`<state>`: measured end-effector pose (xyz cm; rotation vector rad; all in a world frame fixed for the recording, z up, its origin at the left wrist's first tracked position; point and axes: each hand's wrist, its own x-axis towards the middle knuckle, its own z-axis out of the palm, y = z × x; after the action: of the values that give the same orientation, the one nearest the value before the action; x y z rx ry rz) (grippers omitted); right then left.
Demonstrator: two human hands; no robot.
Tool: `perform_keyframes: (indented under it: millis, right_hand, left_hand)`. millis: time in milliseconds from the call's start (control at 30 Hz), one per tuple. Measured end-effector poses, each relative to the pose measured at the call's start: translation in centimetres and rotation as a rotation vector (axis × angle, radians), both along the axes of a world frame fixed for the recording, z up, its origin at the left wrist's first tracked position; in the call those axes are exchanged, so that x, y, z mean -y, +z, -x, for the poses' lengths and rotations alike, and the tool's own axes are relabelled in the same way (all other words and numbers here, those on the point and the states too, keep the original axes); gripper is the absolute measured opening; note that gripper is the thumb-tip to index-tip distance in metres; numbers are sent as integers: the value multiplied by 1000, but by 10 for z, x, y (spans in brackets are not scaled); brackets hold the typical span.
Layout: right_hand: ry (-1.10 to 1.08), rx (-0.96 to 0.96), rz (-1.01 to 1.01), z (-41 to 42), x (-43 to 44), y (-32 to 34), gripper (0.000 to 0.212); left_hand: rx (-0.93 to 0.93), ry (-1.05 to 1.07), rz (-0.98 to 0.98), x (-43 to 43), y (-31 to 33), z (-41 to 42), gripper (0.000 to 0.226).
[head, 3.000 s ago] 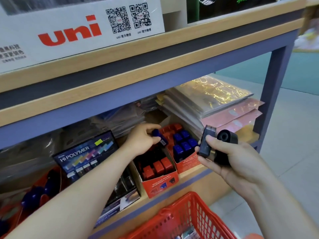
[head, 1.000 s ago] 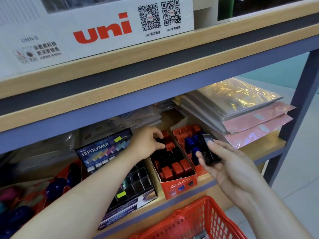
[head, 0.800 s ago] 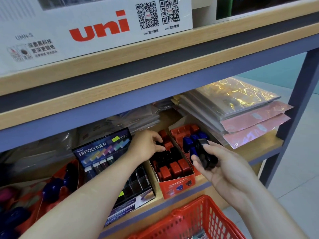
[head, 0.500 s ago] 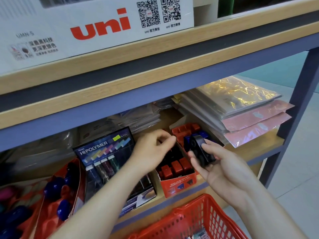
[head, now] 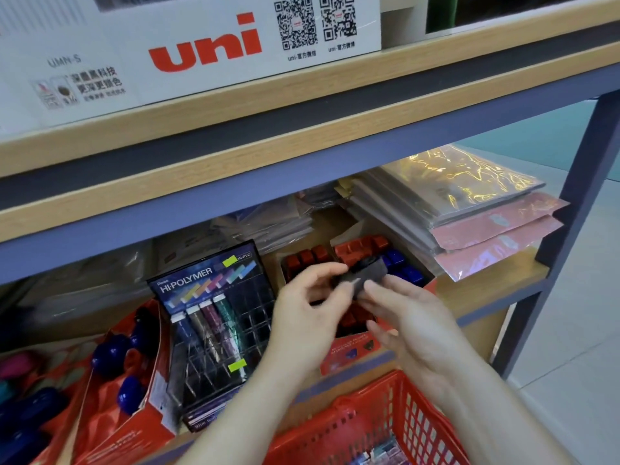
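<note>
Left hand (head: 308,317) and right hand (head: 414,318) pinch a black block (head: 367,275) over a red box (head: 352,350). A red basket (head: 414,419) sits below

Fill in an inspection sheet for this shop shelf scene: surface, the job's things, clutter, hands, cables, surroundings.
Surface: wooden lower shelf in a blue-grey frame, crowded with stock.
Job's things: small black item, blurred, held above a red box of red and blue pieces.
Clutter: Hi-Polymer display left of the red box; wrapped paper packs stacked at right.
Hands: left hand and right hand both pinch the black item with their fingers.
Cables: nothing seen.
Surroundings: white uni box on the shelf above; red basket below the hands; pale floor at right.
</note>
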<state>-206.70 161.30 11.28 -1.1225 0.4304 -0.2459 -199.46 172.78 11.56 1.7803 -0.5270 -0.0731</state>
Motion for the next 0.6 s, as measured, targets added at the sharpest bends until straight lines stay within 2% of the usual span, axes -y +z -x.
perform_keyframes:
  millis: [100, 200, 267, 433, 600]
  right_hand:
    - [-14, -203, 528, 0, 5, -8, 35]
    - [69, -276, 857, 0, 6, -15, 47]
    - [142, -279, 933, 0, 6, -17, 50]
    - [190, -273, 959, -2, 5, -24, 50]
    - [168, -255, 980, -2, 7, -27, 51]
  left_hand:
    - [6, 120, -71, -6, 9, -29, 21]
    - [53, 174, -230, -4, 11, -62, 31]
    - [106, 148, -343, 2, 8, -80, 34]
    - [247, -7, -628, 22, -3, -100, 39]
    - [289, -8, -758, 35, -15, -112, 36]
